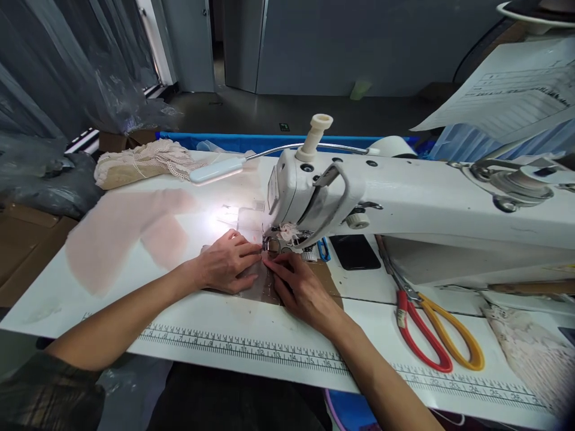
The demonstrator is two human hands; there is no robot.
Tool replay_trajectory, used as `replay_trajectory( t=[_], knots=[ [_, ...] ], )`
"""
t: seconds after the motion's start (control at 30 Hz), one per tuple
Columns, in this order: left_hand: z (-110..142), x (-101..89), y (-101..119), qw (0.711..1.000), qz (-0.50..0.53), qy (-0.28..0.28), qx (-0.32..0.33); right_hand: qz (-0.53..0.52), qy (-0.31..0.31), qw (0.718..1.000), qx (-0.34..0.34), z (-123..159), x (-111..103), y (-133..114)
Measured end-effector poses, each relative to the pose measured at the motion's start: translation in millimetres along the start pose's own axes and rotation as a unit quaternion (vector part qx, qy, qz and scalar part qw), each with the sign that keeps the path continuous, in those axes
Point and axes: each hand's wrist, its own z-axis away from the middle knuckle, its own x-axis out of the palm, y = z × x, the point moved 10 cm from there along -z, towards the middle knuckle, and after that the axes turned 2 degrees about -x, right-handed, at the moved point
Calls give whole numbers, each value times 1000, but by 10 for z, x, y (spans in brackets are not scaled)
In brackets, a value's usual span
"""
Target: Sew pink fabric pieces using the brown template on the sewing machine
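Note:
A white sewing machine (404, 197) stands on the white table (188, 335). A small sheer piece of fabric (263, 286) lies under its presser foot (271, 243). My left hand (227, 262) lies on the fabric left of the needle, fingers together and pressing it down, fingertips at the foot. My right hand (300, 288) presses the fabric from the front right, fingers stretched toward the foot. Neither hand grips anything. A lamp on a gooseneck (217, 170) lights the spot.
Red and yellow handled scissors (431, 332) lie right of my right arm. A dark phone (354, 251) lies under the machine arm. Pink fabric pieces (117, 233) lie at left, a lace bundle (144, 161) behind them, more lace (525, 347) at right. A ruler (251, 350) lines the table's front edge.

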Motion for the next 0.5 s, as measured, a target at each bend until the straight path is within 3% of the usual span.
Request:
replay_trajectory(
  t=[0.37, 0.5],
  knots=[
    [-3, -34, -91, 998, 37, 13, -39, 2, 10, 1000, -10, -24, -5, -26],
    [20, 32, -136, 997, 41, 0, -60, -10, 8, 999, -38, 73, -265, -166]
  ],
)
